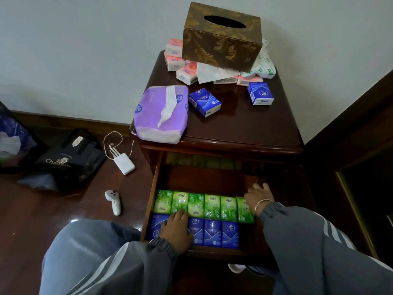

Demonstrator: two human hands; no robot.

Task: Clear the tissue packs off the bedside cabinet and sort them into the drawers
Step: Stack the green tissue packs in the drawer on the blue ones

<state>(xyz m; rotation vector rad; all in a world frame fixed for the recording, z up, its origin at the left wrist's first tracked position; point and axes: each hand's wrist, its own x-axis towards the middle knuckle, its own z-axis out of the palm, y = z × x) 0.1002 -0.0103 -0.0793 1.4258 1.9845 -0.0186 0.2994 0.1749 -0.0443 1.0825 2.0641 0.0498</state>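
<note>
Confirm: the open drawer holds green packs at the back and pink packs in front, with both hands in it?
No. The head view shows blue packs in front, not pink. The green packs behind, and the left hand and right hand in the drawer, are right.

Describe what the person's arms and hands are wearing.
Both arms wear grey jacket sleeves with ribbed cuffs and pale stripes. Neither the left hand nor the right hand is gloved; a thin gold-coloured bangle circles the right wrist.
</note>
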